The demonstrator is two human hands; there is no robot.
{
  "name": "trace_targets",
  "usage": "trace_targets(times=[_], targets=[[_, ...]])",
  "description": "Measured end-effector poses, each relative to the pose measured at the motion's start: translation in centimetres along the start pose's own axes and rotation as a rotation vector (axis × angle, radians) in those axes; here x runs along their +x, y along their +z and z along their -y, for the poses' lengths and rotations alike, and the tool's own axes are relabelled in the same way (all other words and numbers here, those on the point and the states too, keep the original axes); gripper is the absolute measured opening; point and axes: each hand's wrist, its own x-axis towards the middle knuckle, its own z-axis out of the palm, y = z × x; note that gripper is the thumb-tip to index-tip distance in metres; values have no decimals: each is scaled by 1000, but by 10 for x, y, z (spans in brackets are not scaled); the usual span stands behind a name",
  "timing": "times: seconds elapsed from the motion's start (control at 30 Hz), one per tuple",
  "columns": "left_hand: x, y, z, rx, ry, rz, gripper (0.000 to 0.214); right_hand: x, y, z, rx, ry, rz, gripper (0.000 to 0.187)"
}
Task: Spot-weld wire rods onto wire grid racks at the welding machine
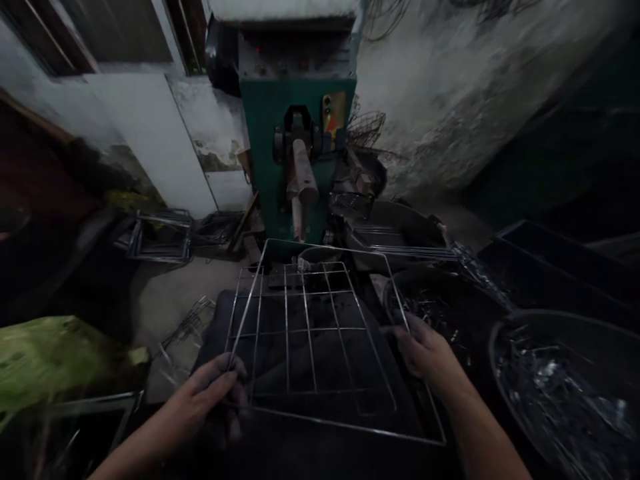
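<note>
I hold a metal wire grid [310, 333] flat over my lap, its far edge reaching toward a green machine [295, 133]. My left hand [213, 393] is closed on the grid's near left edge. My right hand [425, 350] grips the right edge, fingers wrapped round the outer wire. A worn cylindrical arm [303, 177] sticks out of the machine's front, just beyond the grid's far edge.
Dark round tubs [565, 373] with metal wire pieces stand at my right, and a basin [400, 230] with straight rods sits beside the machine. Wire frames [160, 233] lie on the floor at the left. A green bundle [55, 353] rests near left.
</note>
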Motion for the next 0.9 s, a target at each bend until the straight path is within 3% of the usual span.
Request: trace_targets(times=[0.1,0.17,0.33,0.5,0.7,0.8,0.9], targets=[[-5,-25,16,362,210,-352,44,5,36,21,-1,-90,17,52],[1,-36,19,585,320,-462,41,10,53,27,-37,-105,53,50],[16,-46,22,797,284,-362,40,20,64,19,-98,-67,51,49],[17,-44,27,780,341,-353,32,17,61,16,-75,-26,28,53],[12,-40,23,666,399,-394,29,16,56,21,-111,-8,-88,51],[2,-33,28,662,353,-354,22,17,55,16,-111,-30,-29,50],[-1,-30,34,688,312,-389,20,16,57,13,-136,-26,46,52]])
